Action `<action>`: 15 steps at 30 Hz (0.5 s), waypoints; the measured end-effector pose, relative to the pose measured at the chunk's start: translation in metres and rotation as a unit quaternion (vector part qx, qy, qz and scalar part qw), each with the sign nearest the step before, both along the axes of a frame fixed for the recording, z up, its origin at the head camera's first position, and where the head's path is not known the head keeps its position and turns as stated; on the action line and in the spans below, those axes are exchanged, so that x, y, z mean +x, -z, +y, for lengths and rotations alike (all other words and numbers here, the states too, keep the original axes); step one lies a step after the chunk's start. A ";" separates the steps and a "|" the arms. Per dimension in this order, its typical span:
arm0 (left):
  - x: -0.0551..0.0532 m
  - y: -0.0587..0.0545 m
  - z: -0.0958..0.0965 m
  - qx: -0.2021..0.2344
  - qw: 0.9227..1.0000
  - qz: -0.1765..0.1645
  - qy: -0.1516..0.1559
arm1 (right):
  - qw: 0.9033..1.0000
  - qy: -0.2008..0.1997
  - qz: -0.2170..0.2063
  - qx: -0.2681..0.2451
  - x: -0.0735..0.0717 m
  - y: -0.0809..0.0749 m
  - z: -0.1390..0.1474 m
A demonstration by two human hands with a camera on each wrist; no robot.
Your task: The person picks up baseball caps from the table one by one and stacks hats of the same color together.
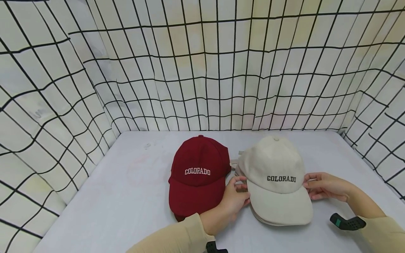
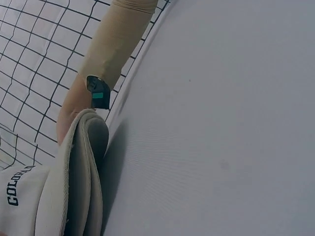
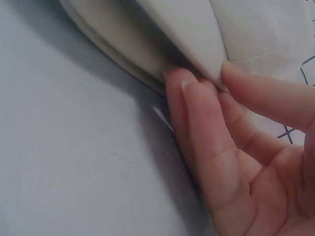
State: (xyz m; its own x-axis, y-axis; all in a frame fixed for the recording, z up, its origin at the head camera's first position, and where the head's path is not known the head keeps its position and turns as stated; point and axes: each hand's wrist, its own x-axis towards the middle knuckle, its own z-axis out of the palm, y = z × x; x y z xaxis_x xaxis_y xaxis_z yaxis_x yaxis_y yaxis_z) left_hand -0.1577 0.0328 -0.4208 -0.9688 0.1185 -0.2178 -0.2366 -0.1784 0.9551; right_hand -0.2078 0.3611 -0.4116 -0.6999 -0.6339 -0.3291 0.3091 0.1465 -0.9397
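A cream baseball cap (image 1: 276, 165) with dark COLORADO lettering lies on top of other cream caps, their brims (image 2: 83, 172) layered in the left wrist view. My left hand (image 1: 232, 198) holds the left edge near the brim, thumb toward me; that hand is mostly out of its own wrist view. On the opposite side my right hand (image 1: 329, 188) pinches the brim's corner, its thumb (image 3: 266, 96) on top and fingers beneath. Just left of my left hand sits a dark red cap (image 1: 197, 175) with white COLORADO lettering, partly covered by that hand.
The caps rest on a white-covered table (image 1: 126, 189). A white backdrop with black netting (image 1: 218, 70) rises at the back and both sides. Straps (image 1: 234, 162) show between the red and cream caps.
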 end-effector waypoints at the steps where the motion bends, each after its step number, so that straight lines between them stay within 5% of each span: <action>1: 0.001 0.000 0.000 -0.004 1.000 0.003 0.000 | 1.000 0.000 0.000 0.003 0.000 0.000 0.000; 15: 0.008 0.001 0.000 -0.045 0.999 0.030 0.004 | 0.997 -0.009 0.028 0.066 -0.001 0.001 0.000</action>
State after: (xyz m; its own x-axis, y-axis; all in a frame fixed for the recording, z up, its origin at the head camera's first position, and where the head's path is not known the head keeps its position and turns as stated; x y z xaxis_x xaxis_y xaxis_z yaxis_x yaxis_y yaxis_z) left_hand -0.1499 0.0331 -0.4213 -0.9793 0.1094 -0.1703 -0.1804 -0.0900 0.9795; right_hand -0.2084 0.3609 -0.4128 -0.7081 -0.6003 -0.3718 0.2538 0.2750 -0.9273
